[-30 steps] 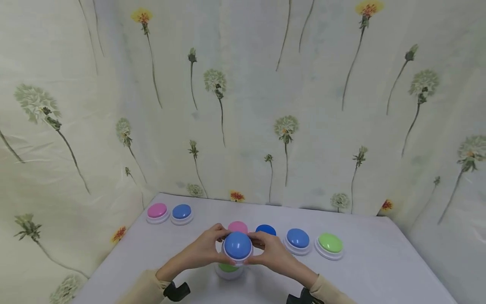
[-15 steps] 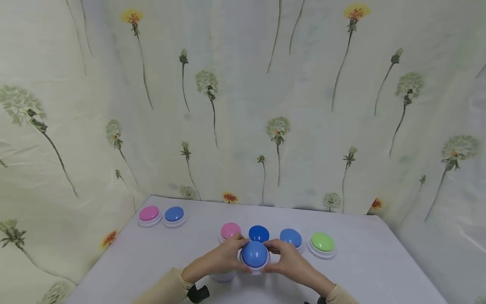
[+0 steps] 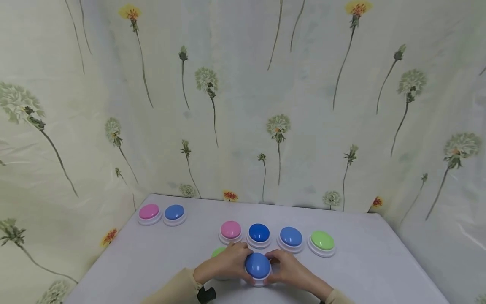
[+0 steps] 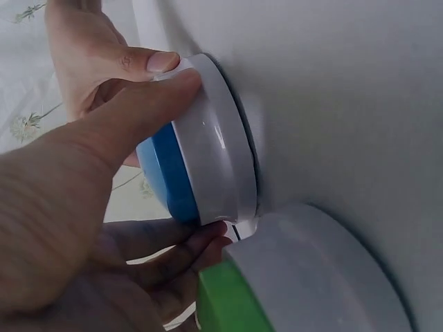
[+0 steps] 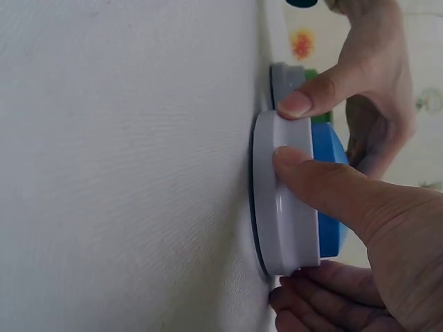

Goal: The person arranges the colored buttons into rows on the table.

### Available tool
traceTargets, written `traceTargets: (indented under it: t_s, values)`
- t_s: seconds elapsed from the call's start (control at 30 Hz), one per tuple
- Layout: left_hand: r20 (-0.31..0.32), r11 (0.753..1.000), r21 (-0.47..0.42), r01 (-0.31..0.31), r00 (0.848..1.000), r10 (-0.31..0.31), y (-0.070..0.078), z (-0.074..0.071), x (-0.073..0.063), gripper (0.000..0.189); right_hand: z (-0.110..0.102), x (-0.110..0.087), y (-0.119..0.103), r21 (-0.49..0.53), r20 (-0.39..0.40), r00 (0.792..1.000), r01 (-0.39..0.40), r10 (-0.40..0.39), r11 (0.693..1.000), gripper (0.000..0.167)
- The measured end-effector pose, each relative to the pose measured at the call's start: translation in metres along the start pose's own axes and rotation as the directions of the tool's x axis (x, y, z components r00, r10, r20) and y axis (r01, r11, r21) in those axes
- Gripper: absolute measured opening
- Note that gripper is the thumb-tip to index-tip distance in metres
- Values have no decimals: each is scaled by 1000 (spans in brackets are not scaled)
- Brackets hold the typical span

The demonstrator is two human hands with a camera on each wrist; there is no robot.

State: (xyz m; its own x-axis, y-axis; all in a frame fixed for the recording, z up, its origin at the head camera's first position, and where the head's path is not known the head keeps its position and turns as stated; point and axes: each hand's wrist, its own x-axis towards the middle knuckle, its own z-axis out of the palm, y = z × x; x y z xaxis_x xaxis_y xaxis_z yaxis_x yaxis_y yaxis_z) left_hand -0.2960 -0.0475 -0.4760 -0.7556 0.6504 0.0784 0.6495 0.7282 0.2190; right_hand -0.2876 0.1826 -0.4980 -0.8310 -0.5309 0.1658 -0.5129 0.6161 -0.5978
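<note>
A blue push button with a white round base (image 3: 258,266) is between both hands at the front middle of the table. My left hand (image 3: 233,262) grips its left side and my right hand (image 3: 290,270) its right side, thumbs toward me and fingers behind. In the left wrist view, the button's white base (image 4: 214,145) stands right at the tabletop, close beside a green button (image 4: 304,277). That green button (image 3: 218,252) is mostly hidden behind my left hand in the head view. In the right wrist view, both thumbs press on the white base (image 5: 284,200).
Behind the hands runs a row of buttons: pink (image 3: 230,230), dark blue (image 3: 259,233), blue (image 3: 291,237) and green (image 3: 322,241). Another pink button (image 3: 149,212) and a blue button (image 3: 174,213) stand at the back left. A flowered curtain (image 3: 243,93) borders the white table (image 3: 372,253).
Both hands have carried the blue button to the right and lowered it to the tabletop, to the right of the front green button. The head view has shifted slightly.
</note>
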Motion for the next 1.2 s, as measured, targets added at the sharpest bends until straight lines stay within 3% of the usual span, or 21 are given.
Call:
traceTargets:
  t_s: [0.17,0.33,0.43,0.5,0.6,0.67,0.73,0.8,0.87,1.03,1.13,1.2]
  values:
    - [20,999,-20,34,999,-33,1,-2,0,70,3,2,2,-3,10,1000,3,-3,1000,68]
    - [-10,1000,-29,-5,1000,4,0,-4,-4,72,4,4,0,-26,13,1000,28,-28,999,75]
    - [-25,992,-125,19,999,-22,-5,-11,-12,82,4,4,-6,-28,-3,1000,8,-8,1000,84]
    - [-43,969,-242,57,997,-69,-11,-20,-19,83,4,6,-13,-17,-19,999,-29,28,999,87]
    - [-99,915,-395,85,986,-134,-25,-35,-31,75,5,13,-28,36,-32,998,-49,50,998,85]
    - [-152,894,-442,72,976,-154,-35,-43,-40,68,7,20,-40,75,-26,999,-34,36,997,82]
    - [-202,894,-443,74,963,-180,-45,-48,-49,65,10,30,-54,131,-10,1000,-7,9,991,80]
    - [-249,893,-437,107,940,-235,-56,-52,-58,62,14,40,-68,170,10,1000,15,-17,985,81]
    - [-288,878,-447,173,901,-325,-68,-55,-67,60,21,52,-81,211,28,999,35,-42,977,81]
    - [-374,807,-483,340,753,-541,-106,-58,-87,56,41,89,-108,282,73,994,52,-76,958,81]
    - [-403,771,-495,401,680,-613,-134,-54,-95,53,54,112,-118,294,89,995,26,-55,956,82]
    - [-409,744,-509,432,639,-651,-150,-50,-99,51,63,126,-123,290,94,995,-12,-16,957,83]
